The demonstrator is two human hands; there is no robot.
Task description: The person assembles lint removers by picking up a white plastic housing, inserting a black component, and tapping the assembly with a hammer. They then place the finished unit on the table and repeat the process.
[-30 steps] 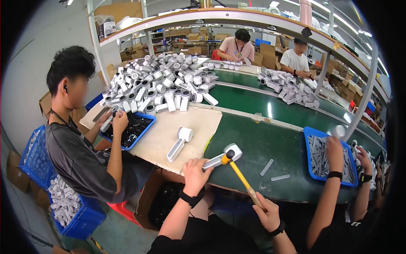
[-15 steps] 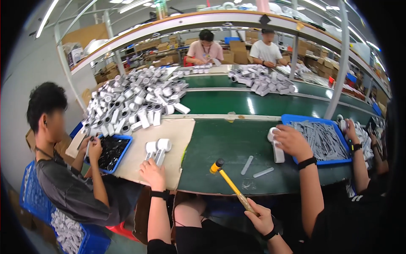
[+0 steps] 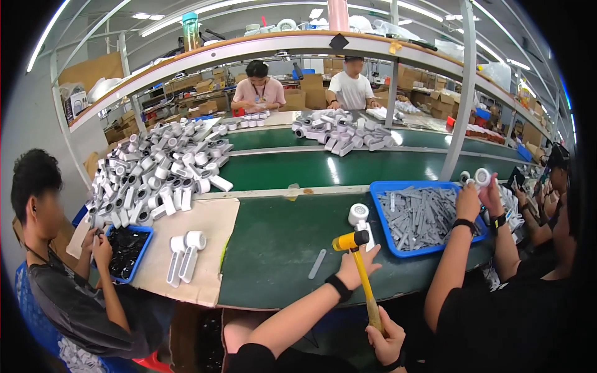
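Note:
My right hand (image 3: 387, 339) is closed around the lower handle of a yellow mallet (image 3: 362, 273) with a black striking face, held upright above the table edge. Reaching across to the right, my left hand (image 3: 359, 266) has its fingers apart at the lower end of a white handheld fan-like unit (image 3: 359, 215) with a round head. The mallet head partly covers that unit and my fingertips, so contact is unclear. A grey plastic strip (image 3: 318, 263) lies on the green mat. Two similar white units (image 3: 186, 256) lie side by side on the cardboard sheet (image 3: 205, 224) to the left.
A blue tray (image 3: 380, 233) of grey strips stands at right, where a co-worker's hands (image 3: 479, 198) hold a white unit. A big heap of white units (image 3: 161, 165) fills the back left. A seated person (image 3: 68, 298) works at a blue tray (image 3: 149, 239) of black parts.
My left hand has left the two units on the cardboard and swung right to the single unit. The co-worker's hand has withdrawn from that unit. The view has shifted right.

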